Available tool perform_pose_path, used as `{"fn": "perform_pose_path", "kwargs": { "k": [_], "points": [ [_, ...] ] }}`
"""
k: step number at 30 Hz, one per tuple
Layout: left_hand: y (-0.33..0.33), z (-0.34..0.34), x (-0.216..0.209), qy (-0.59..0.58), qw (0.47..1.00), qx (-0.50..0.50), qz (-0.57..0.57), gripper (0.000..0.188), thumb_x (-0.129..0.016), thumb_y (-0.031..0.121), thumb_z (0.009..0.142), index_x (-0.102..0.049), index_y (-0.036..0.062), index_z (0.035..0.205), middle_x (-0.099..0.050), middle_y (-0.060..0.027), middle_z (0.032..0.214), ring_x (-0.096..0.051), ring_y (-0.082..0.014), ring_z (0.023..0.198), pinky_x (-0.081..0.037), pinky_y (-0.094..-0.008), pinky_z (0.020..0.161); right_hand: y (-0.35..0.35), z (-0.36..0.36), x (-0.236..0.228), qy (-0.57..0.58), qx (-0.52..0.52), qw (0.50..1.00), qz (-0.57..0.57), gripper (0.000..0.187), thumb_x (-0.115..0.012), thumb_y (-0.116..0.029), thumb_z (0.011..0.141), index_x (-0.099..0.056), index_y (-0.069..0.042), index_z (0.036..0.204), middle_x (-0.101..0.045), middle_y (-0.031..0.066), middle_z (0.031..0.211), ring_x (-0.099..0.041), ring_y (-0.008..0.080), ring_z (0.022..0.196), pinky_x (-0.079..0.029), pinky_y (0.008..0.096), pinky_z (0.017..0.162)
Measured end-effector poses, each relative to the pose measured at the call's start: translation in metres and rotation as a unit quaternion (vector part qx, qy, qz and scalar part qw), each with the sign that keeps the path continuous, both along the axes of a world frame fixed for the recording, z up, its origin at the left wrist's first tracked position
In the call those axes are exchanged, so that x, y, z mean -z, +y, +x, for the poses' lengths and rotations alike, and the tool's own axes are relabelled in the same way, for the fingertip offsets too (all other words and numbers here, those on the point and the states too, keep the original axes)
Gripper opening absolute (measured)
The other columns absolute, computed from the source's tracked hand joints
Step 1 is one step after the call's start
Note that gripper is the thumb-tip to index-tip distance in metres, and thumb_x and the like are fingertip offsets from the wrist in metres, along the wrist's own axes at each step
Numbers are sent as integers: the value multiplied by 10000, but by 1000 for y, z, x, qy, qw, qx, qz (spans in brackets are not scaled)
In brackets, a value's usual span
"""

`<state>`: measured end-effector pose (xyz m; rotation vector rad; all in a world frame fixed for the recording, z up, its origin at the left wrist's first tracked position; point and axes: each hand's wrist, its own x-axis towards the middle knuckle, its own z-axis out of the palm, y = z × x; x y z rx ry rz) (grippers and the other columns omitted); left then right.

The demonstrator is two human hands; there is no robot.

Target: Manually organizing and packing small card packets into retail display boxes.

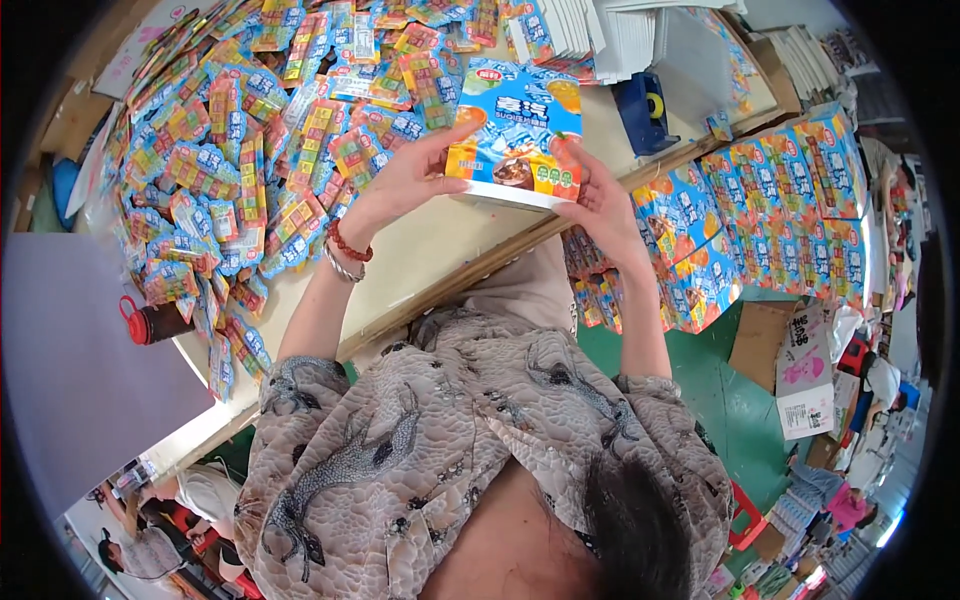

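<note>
A blue and orange printed carton is held upright over the beige table, between both hands. My left hand grips its left side, thumb on the front. My right hand holds its right lower corner. On my left wrist are a red bead bracelet and a metal one. A big heap of small colourful sachets lies on the table to the left of the carton.
A blue tape dispenser stands behind the carton. Stacks of flat white cardboard lie at the back. Filled blue cartons are piled to the right. A red-capped bottle sits at the table's left edge. Other people appear at the lower left.
</note>
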<state>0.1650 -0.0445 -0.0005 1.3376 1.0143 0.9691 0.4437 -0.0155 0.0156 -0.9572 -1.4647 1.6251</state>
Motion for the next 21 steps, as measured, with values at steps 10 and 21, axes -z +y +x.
{"fn": "perform_pose_path", "kwargs": {
  "k": [10,21],
  "points": [
    [-27,18,5,275,915,-167,244,452,-731,81,780,-614,85,1217,-604,-99,917,-584,-230,745,-495,-319,661,-14,3,16,-262,81,882,382,378,-664,-2,822,-634,-72,1192,-590,142,790,-602,246,697,-476,317,640],
    [-23,2,37,318,873,-122,350,284,-716,127,799,-692,111,1081,-607,-71,909,-586,-225,828,-476,-371,701,-12,6,32,-311,70,817,480,370,-655,17,803,-662,-91,1157,-561,116,743,-581,277,627,-455,356,541]
  ]
}}
